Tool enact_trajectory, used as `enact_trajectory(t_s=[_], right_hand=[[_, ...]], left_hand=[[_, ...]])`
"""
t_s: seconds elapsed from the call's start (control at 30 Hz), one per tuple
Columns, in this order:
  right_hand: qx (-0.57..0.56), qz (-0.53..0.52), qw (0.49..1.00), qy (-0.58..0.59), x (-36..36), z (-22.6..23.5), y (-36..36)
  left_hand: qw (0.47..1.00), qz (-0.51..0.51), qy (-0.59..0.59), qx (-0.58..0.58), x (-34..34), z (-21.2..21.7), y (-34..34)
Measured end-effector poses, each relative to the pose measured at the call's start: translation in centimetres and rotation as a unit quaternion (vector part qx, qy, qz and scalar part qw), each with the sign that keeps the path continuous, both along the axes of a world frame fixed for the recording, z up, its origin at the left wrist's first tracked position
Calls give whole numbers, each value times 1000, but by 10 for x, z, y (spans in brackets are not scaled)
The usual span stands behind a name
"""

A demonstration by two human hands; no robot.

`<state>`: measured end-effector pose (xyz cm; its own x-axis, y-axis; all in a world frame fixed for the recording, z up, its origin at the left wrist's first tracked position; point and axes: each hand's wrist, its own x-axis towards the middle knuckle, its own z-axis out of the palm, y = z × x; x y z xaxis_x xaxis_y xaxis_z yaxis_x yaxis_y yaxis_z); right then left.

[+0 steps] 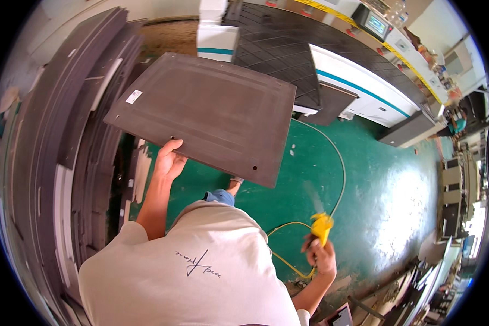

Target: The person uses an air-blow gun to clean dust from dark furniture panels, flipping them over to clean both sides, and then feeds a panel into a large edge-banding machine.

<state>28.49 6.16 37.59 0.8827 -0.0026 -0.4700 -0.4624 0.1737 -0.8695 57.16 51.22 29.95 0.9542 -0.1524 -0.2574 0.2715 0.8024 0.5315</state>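
Observation:
My left hand point(170, 161) grips the near edge of a dark brown rectangular panel point(217, 114), thumb on top and the fingers partly hidden beneath. The panel is held up off the floor and tilted. It has small holes near its edges and a white label point(133, 96) at its left side. Out to the right, my right hand point(321, 257) is closed round a yellow air blow gun point(321, 225), slightly smeared by motion. A yellow hose point(290, 262) loops near that hand, and the air gun is apart from the panel.
Tall stacks of dark boards point(87, 81) lean along the left. Ahead stands a long white machine point(358, 81) with a dark top and a control screen point(376, 25). A pale hose point(339, 155) crosses the green floor point(380, 179). Scrap boards point(413, 282) lie lower right.

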Motion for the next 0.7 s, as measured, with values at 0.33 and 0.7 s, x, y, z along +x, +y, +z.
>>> enact_trajectory(t_s=[0.33, 0.7], right_hand=[[40, 21, 994, 97, 131, 30, -67], [-210, -43, 968, 133, 271, 10, -155]], left_hand=[[993, -99, 60, -26, 179, -63, -162], [988, -118, 104, 6, 236, -96, -285]])
